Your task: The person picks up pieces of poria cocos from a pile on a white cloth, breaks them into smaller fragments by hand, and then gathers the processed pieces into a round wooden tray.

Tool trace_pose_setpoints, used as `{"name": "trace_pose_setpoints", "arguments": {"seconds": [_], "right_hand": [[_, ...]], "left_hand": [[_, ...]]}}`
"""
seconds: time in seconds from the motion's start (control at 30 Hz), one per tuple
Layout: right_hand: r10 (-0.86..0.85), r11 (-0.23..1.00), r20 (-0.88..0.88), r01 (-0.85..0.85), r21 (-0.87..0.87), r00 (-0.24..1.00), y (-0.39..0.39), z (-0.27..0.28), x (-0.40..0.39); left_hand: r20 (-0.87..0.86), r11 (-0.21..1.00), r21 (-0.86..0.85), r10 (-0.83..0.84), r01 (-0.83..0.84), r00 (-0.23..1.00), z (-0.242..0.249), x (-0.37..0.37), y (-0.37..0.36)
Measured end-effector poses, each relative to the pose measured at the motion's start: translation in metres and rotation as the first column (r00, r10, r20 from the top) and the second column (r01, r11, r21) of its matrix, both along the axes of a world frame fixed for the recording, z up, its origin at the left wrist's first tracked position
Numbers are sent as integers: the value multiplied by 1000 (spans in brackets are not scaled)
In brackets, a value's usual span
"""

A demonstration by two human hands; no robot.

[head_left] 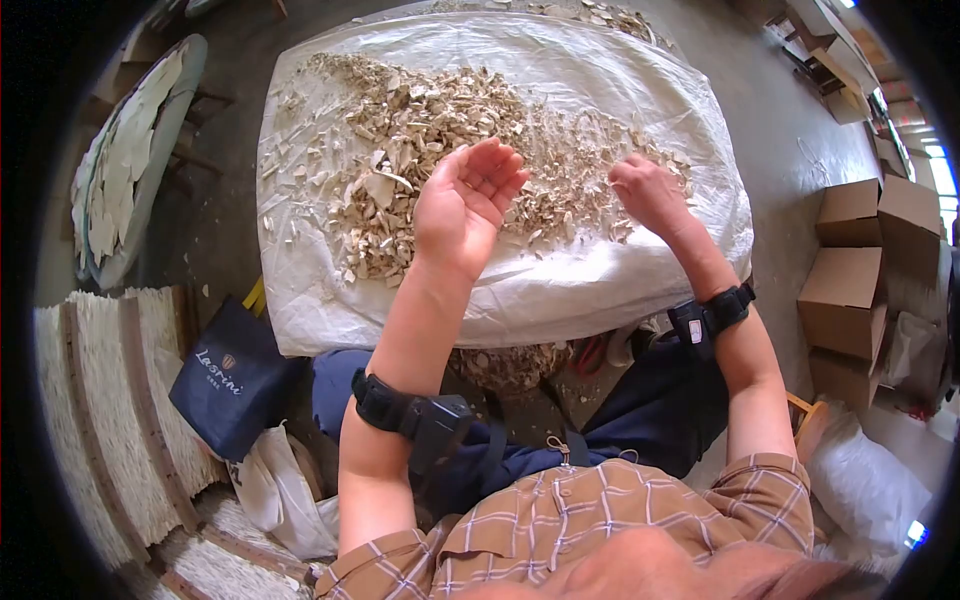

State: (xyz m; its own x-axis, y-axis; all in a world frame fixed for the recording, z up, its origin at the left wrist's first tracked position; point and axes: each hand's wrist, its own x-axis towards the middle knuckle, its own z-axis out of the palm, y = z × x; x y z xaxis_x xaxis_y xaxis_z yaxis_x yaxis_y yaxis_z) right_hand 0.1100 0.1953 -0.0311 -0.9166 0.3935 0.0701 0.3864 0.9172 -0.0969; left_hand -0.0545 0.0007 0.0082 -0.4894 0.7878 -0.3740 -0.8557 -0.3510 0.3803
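Note:
A heap of pale, brown-edged dried chips (pixel 440 118) lies on a white woven plastic sheet (pixel 560 285) spread over a table. Over the near side of the heap, my left hand (pixel 468 205) is raised with its palm up and slightly cupped. Its fingers are loosely bent, and no chip shows in the palm. My right hand (pixel 648 190) is at the right of the heap, above a thinner scatter of smaller bits. Its fingers are drawn together in a pinch, and whatever may be between them is too small to make out.
On the left are a round tray (pixel 150 150) of broad pale sheets, a dark blue bag (pixel 232 375) and stacked white layered sacks (pixel 100 400). Cardboard boxes (pixel 845 290) and a white plastic bag (pixel 865 475) stand on the right. More chips (pixel 510 367) show under the table edge.

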Motion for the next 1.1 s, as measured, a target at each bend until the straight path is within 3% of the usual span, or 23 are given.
{"name": "trace_pose_setpoints", "arguments": {"seconds": [0.03,0.1,0.13,0.23,0.5,0.7,0.77,0.83,1.03,1.1], "right_hand": [[-2,1000,2,2,-4,1000,-5,3,-2],[235,899,43,-201,-390,971,-16,8,-8],[261,879,103,-192,-436,960,-21,11,-11],[333,878,248,-203,-434,910,-29,15,-16],[348,898,228,-254,-359,909,-29,-6,-8],[373,895,109,-326,-304,921,-32,-18,-5],[324,931,208,-272,-242,923,-34,-9,-7],[257,940,229,-188,-286,939,-31,9,-7],[257,878,2,-233,-419,966,-31,31,-3],[56,664,-130,-134,-736,990,-41,44,-6]], "left_hand": [[2,1000,-4,-2,2,1000,0,0,-2],[-17,1000,-20,8,-8,1000,1,0,-4],[-15,1000,-27,2,-3,1000,0,1,-6],[-15,999,-52,-5,4,1000,-3,0,-12],[-27,999,-46,-18,17,999,-4,-5,-34],[-100,994,-102,-60,49,993,-11,5,-33],[-110,988,-127,-103,88,989,-20,14,-25],[-114,980,-154,-146,127,983,-25,23,-18],[-103,961,-217,-195,169,975,-28,38,-3],[-101,948,-238,-241,211,965,-35,46,1]]}}
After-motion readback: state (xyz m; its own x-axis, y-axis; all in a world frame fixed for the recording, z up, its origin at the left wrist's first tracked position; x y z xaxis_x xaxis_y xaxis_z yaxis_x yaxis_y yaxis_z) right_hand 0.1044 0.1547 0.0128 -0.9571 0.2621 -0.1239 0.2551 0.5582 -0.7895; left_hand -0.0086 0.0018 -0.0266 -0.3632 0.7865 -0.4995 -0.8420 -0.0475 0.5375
